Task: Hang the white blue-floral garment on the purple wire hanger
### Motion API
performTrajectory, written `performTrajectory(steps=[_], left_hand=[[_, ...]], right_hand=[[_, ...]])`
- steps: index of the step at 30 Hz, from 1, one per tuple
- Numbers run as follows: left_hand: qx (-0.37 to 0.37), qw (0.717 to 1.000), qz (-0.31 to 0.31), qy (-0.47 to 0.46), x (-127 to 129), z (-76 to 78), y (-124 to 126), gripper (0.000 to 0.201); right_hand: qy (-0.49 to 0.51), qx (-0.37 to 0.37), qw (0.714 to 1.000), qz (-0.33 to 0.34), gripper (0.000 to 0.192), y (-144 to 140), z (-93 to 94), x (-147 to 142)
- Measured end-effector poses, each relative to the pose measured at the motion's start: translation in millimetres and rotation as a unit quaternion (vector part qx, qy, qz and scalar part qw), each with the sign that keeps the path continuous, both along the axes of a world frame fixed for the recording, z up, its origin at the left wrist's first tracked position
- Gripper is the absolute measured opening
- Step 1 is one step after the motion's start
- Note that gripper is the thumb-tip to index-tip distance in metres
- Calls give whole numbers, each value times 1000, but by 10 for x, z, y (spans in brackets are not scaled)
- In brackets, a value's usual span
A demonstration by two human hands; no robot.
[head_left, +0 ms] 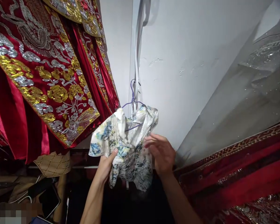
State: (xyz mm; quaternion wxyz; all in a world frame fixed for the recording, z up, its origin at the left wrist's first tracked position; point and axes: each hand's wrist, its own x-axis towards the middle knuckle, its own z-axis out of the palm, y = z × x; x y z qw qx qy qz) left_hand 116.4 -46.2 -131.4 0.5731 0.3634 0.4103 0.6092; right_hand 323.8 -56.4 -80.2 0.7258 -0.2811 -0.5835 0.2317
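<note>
A short-sleeved floral blouse [123,149], white with blue, yellow and grey patterning, hangs on a purple wire hanger [132,93] before the wall. My left hand [107,161] grips the blouse at its left side below the sleeve, the thumb lying on top of the cloth and the other fingers hidden behind it. On the blouse's right side is my right hand [162,152], its fingers bent but apart, close to the fabric near the neckline edge. Whether those fingertips touch the cloth I cannot tell. The lower hem of the blouse is gathered and dark-patterned.
Red garments [60,93] with gold and silver embroidery hang at the left. White straps [136,46] run down the pale wall [189,62]. Clear plastic [224,102] covers red embroidered cloth [247,174] at the right. A phone [49,200] and cable lie lower left.
</note>
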Motion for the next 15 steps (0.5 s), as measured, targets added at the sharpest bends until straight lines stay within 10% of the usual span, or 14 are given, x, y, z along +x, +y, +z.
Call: performTrajectory(steps=[2, 6, 15], left_hand=[[-3, 999, 19, -31, 14, 26, -119, 72], [-28, 999, 13, -36, 36, 138, -302, 84], [-30, 998, 0, -48, 147, 255, -517, 62]], right_hand=[[147, -148, 977, -50, 21, -16, -346, -106], [159, -420, 890, 75, 59, -88, -891, -325], [0, -340, 934, 112, 45, -204, -658, -357]])
